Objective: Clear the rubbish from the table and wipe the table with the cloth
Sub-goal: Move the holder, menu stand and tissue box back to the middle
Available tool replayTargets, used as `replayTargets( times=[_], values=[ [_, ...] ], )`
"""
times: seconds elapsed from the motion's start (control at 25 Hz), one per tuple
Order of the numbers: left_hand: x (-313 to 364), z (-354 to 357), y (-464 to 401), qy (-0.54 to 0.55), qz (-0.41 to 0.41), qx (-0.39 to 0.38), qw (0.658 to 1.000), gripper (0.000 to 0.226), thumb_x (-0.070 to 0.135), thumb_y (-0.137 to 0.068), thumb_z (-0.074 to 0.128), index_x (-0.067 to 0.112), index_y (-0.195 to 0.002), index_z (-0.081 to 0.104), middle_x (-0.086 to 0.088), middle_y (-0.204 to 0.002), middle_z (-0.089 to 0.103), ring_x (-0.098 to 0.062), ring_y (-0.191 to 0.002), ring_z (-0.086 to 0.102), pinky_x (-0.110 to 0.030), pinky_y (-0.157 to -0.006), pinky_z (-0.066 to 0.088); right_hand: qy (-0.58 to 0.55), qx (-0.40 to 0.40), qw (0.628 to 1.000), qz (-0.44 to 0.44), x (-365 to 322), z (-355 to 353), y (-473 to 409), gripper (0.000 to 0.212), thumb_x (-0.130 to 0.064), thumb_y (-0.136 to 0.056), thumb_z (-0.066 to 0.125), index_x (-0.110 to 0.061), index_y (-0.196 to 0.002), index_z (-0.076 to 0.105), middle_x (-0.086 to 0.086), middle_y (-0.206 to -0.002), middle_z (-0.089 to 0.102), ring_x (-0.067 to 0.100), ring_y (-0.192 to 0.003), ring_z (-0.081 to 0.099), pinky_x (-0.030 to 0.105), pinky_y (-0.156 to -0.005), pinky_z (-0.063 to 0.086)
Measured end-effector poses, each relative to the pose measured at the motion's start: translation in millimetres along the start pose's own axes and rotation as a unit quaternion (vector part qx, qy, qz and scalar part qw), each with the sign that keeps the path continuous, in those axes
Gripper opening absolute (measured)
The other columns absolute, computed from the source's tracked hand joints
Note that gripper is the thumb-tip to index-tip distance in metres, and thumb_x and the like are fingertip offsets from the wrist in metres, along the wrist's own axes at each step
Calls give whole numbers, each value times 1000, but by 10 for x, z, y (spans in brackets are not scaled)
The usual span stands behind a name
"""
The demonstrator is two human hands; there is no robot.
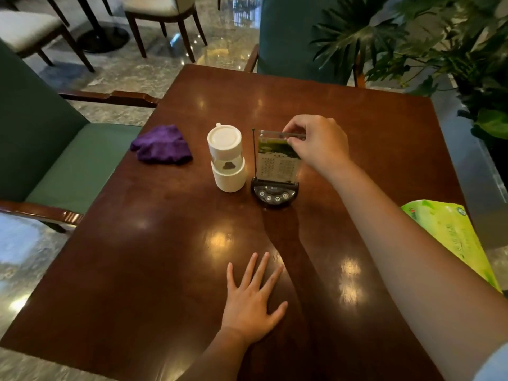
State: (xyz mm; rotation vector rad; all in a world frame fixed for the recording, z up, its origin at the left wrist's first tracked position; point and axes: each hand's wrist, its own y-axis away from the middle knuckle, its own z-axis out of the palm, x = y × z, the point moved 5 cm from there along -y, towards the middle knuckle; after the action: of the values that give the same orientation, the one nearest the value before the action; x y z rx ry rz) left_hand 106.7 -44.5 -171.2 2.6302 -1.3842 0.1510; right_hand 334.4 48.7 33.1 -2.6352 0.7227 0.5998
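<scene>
While right hand (316, 144) pinches sign holder (277, 158), cloth (162, 144) well left

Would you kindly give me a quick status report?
Right hand gripping menu stand top. Left hand flat on table. Purple cloth untouched. Cup beside stand.

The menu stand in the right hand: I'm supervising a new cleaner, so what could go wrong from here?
The right hand pinches only the top edge of the menu stand, so it could tip or slip. The white bottle stands right beside it and might get knocked over. The purple cloth lies untouched; wiping hasn't begun.
</scene>
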Motion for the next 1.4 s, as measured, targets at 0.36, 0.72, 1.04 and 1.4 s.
replayTargets(
  times=[0.36,0.72,1.04,1.4],
  values=[
    [-17,-8,1,3,-4,-8,1000,72,70,-81,37,38,-145,25,-1,-153,28,-25,-141,24,-61,-104,8,-1,3,1000,28,13,117,-174,11,-22,-83,64,-33,-86,66,-8,-92,68,17,-90,62,42,-74,55],
    [-16,7,10,8,-4,-15,1000,71,69,-84,33,39,-146,14,0,-157,13,-25,-144,8,-59,-107,-5,58,5,998,-38,-35,143,-131,15,-18,-88,57,-26,-100,60,-3,-94,66,17,-87,60,35,-66,49],
    [-59,94,-3,22,-10,-29,999,71,71,-84,21,49,-142,-14,8,-157,-12,-14,-141,-23,-56,-106,-23,130,38,990,-44,185,150,576,56,-27,-89,56,-20,-140,34,16,-146,36,31,-135,30,51,-108,29],
    [-37,97,-5,-4,-15,-22,1000,71,68,-81,26,45,-145,4,7,-159,3,-14,-144,-8,-62,-109,-1,232,-11,945,229,1547,-347,1810,66,-33,-83,63,-26,-141,30,17,-155,15,35,-142,5,65,-108,10]
  ],
)
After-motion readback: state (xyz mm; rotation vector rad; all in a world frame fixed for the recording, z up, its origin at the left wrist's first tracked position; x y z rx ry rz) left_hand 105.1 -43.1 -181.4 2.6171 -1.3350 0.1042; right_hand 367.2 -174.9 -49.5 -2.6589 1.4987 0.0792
